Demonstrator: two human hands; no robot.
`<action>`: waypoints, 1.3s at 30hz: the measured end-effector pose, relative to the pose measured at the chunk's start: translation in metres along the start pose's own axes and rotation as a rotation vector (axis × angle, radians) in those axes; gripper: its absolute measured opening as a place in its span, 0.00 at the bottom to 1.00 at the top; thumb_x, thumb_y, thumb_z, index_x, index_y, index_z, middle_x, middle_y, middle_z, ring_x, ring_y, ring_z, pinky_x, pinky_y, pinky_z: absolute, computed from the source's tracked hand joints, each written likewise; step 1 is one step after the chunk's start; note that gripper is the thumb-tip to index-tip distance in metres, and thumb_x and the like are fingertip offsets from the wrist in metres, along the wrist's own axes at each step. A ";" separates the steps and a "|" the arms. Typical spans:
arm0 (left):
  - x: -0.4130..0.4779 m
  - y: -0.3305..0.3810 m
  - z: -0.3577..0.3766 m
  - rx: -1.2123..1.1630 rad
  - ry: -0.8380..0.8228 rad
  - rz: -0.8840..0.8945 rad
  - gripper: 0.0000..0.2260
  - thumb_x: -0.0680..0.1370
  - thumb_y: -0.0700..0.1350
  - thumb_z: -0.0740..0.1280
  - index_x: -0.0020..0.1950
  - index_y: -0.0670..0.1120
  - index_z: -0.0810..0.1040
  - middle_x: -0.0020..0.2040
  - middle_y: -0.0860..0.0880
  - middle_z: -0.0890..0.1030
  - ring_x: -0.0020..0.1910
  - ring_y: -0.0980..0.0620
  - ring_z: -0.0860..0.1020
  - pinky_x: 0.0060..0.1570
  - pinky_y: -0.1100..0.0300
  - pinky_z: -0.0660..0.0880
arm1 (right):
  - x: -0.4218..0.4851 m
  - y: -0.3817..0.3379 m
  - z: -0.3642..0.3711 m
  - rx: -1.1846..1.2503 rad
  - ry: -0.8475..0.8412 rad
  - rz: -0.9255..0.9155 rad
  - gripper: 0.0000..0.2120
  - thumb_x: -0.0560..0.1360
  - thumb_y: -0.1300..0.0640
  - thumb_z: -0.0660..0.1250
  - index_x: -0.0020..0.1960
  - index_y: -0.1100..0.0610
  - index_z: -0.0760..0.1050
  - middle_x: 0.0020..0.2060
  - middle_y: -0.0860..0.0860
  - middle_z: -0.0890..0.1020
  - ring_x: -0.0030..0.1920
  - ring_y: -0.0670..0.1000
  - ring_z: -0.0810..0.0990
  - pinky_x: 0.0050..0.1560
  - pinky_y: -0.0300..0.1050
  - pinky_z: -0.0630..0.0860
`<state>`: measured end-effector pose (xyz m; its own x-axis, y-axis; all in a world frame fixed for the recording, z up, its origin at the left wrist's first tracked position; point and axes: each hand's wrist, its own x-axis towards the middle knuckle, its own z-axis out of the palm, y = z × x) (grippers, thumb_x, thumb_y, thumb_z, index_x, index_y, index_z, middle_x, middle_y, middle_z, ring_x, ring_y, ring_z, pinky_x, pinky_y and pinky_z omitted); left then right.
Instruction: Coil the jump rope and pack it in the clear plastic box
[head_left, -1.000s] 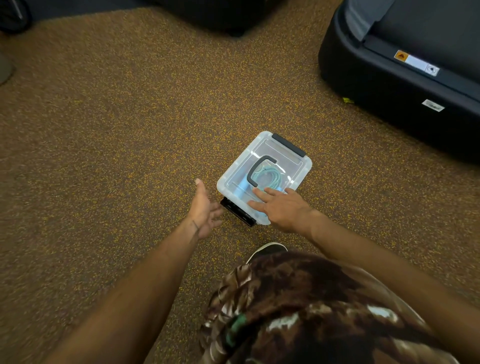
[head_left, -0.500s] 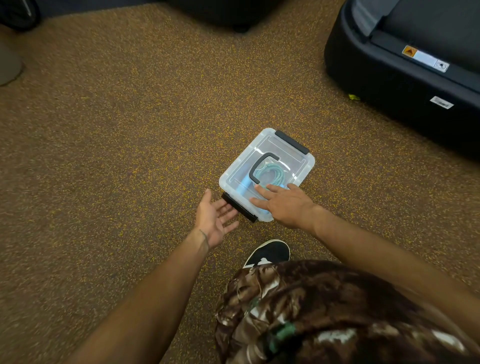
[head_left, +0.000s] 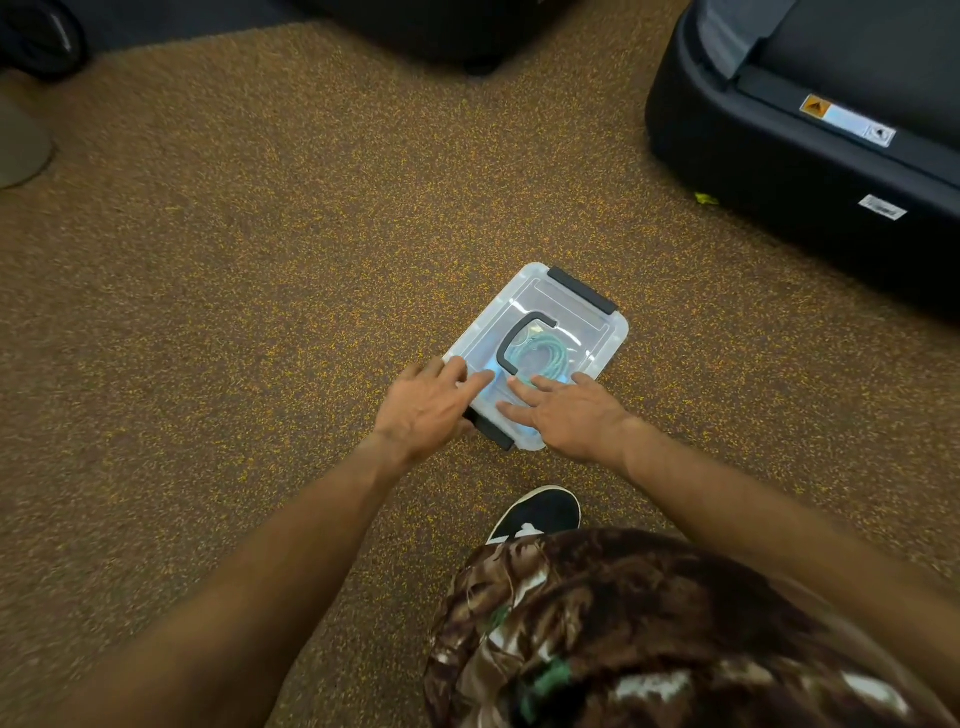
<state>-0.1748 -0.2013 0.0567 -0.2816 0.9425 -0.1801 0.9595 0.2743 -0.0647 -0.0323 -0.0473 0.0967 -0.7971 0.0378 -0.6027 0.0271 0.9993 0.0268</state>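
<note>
The clear plastic box (head_left: 582, 332) lies on the carpet with its lid on, a black carry handle on top and black latches at both short ends. Through the lid I see the coiled teal jump rope (head_left: 543, 356) inside. My left hand (head_left: 428, 410) rests with spread fingers on the near left corner of the lid, its thumb down by the near latch (head_left: 496, 436). My right hand (head_left: 571, 415) lies flat, fingers apart, on the near right part of the lid. Neither hand holds anything.
A big black machine base (head_left: 810, 156) with warning labels stands at the right. Another dark object (head_left: 457, 31) sits at the top centre. My shoe (head_left: 537, 514) and camouflage-clad knee (head_left: 649, 634) are just in front of the box. Brown speckled carpet (head_left: 234, 312) spreads to the left.
My left hand turned palm down and moved right onto the near left corner of the lid. My right hand stayed pressed on the lid.
</note>
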 end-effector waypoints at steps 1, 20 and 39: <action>0.005 -0.005 -0.001 0.068 0.006 0.101 0.34 0.77 0.62 0.65 0.78 0.53 0.57 0.70 0.44 0.71 0.67 0.44 0.71 0.70 0.45 0.66 | 0.000 0.000 0.000 -0.004 0.001 -0.002 0.31 0.83 0.61 0.52 0.81 0.45 0.45 0.82 0.49 0.45 0.81 0.55 0.49 0.76 0.65 0.58; 0.036 -0.022 -0.019 0.227 -0.196 0.402 0.29 0.82 0.62 0.54 0.80 0.52 0.56 0.80 0.47 0.61 0.78 0.46 0.61 0.75 0.39 0.53 | 0.006 0.005 0.003 0.045 0.015 -0.015 0.28 0.84 0.57 0.52 0.81 0.45 0.49 0.82 0.48 0.47 0.81 0.54 0.53 0.75 0.67 0.56; 0.038 -0.007 -0.049 0.056 -0.177 0.309 0.37 0.77 0.73 0.44 0.79 0.51 0.59 0.78 0.46 0.65 0.75 0.47 0.66 0.76 0.44 0.55 | -0.009 0.017 0.006 0.224 0.033 0.019 0.31 0.82 0.55 0.57 0.81 0.43 0.50 0.82 0.48 0.51 0.80 0.54 0.56 0.75 0.58 0.58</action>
